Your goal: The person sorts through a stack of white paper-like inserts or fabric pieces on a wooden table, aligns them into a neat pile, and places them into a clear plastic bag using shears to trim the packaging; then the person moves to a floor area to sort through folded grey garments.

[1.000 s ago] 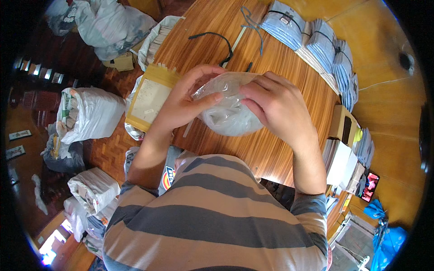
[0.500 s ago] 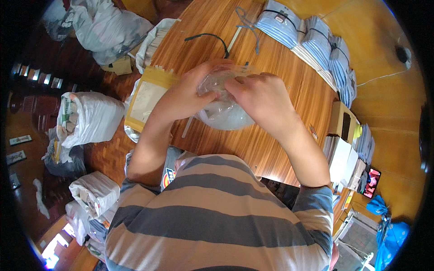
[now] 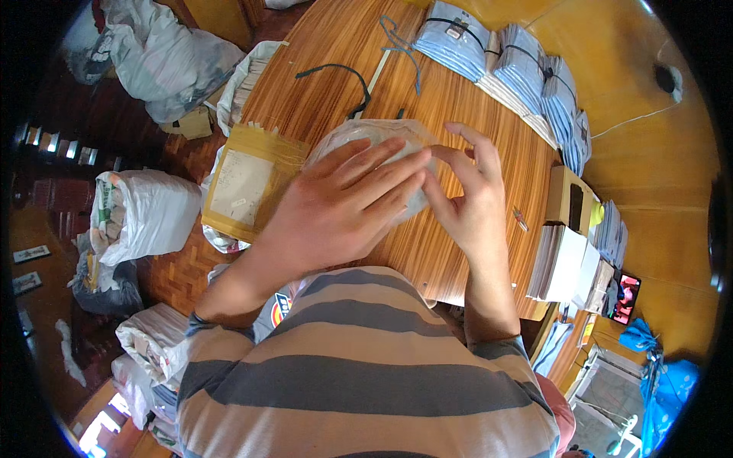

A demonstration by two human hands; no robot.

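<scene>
A clear plastic bag (image 3: 397, 131) with something pale and rounded inside lies on the wood-grain table (image 3: 450, 107) in front of me. Across its top is my left hand (image 3: 347, 195), fingers stretched out and a little apart, covering much of the bag. Beside the bag's right edge I see my right hand (image 3: 467, 179), its fingers bent and spread. The tip of my left hand comes close to the right thumb and forefinger; whether they touch cannot be told. What the bag contains is mostly hidden.
A taped brown parcel (image 3: 248, 187) is at the table's left edge. Strapped stacks of light blue folded packs (image 3: 454, 38) line the far right. A black strap (image 3: 336, 67) and a grey cord (image 3: 397, 38) lie farther back. Small scissors (image 3: 520, 220) rest at right. White sacks (image 3: 149, 214) stand left.
My left hand has gone from gripping the bag's side to lying flat over it. My right hand has let go, its fingers now spread. The bag sits lower and more covered.
</scene>
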